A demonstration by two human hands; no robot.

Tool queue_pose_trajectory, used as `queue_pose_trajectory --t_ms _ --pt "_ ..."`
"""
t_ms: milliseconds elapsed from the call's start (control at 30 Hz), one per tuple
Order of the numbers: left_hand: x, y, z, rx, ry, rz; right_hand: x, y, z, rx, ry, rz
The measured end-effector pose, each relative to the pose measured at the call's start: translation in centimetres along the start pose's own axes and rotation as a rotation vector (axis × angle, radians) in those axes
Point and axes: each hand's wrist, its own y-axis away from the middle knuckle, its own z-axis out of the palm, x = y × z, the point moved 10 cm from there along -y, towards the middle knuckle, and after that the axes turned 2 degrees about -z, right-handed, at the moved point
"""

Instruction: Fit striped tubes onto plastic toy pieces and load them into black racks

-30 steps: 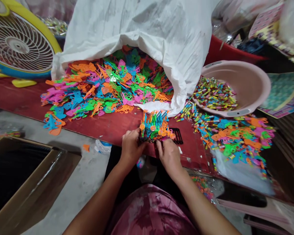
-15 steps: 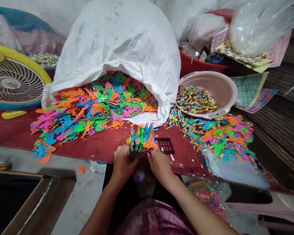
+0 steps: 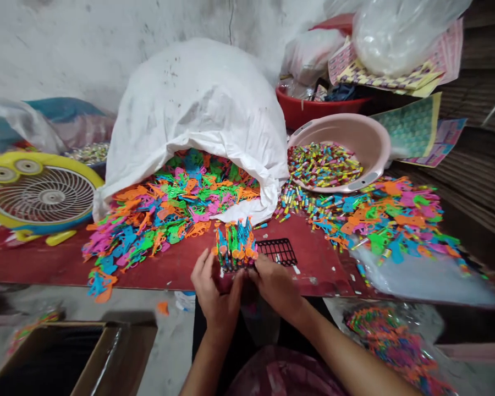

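A black grid rack (image 3: 231, 268) filled with upright orange, green, blue and pink plastic pieces (image 3: 235, 242) is held at the front edge of the red table (image 3: 148, 272). My left hand (image 3: 216, 289) grips the rack's left and near side, its thumb along the near edge. At the right end, my right hand (image 3: 274, 283) has its fingers bent against the rack; its fingertips are partly hidden. Another black grid (image 3: 282, 251) lies flat on the table just behind my right hand.
Colourful plastic pieces (image 3: 148, 220) spill from a white sack (image 3: 198, 88). To the right are a pink basin (image 3: 375, 143) of small tubes, a red tub (image 3: 297, 113) and more loose pieces (image 3: 400, 220). A yellow fan (image 3: 45, 192) stands left, above an open carton (image 3: 94, 357).
The camera view has shifted, so the sack and fan appear lower and further right. My left hand's fingers have spread further around the rack's left side; the rack stays between both hands.
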Motion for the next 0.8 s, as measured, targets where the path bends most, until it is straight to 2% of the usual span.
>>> queue_pose_trajectory --t_ms 100,233,300,367,467,533,600,633,700,800 --pt "1.7 -0.5 -1.1 0.095 0.025 0.034 -0.2 -0.3 0.2 -0.029 0.028 0.014" --pt "1.7 -1.0 -1.8 0.185 0.119 0.031 -0.4 -0.7 0.6 -0.055 0.058 0.064" --pt "1.1 -0.9 -1.2 0.158 0.132 -0.014 -0.7 -0.7 0.7 -0.069 0.049 0.084" --pt "0.0 -0.5 -0.1 0.095 0.13 -0.115 -1.1 -0.6 0.8 -0.084 0.031 0.079" --pt "-1.4 0.4 2.1 -0.022 0.093 -0.231 -1.8 -0.2 0.5 -0.079 -0.033 -0.015" --pt "-1.8 0.8 3.5 -0.095 0.055 -0.262 -1.1 0.5 -0.7 -0.044 -0.089 -0.066" --pt "-2.0 0.8 4.4 -0.158 0.018 -0.28 1.9 1.4 -3.0 0.034 -0.115 -0.026" --pt "-2.0 0.7 4.7 -0.188 0.012 -0.286 4.3 2.0 -4.6 0.097 -0.112 0.03" --pt "-1.7 0.3 5.0 -0.211 0.026 -0.286 9.8 3.2 -8.3 0.24 -0.088 0.142" --pt "-1.5 -0.6 4.8 -0.204 0.047 -0.291 18.8 5.1 -14.4 0.523 0.01 0.35"
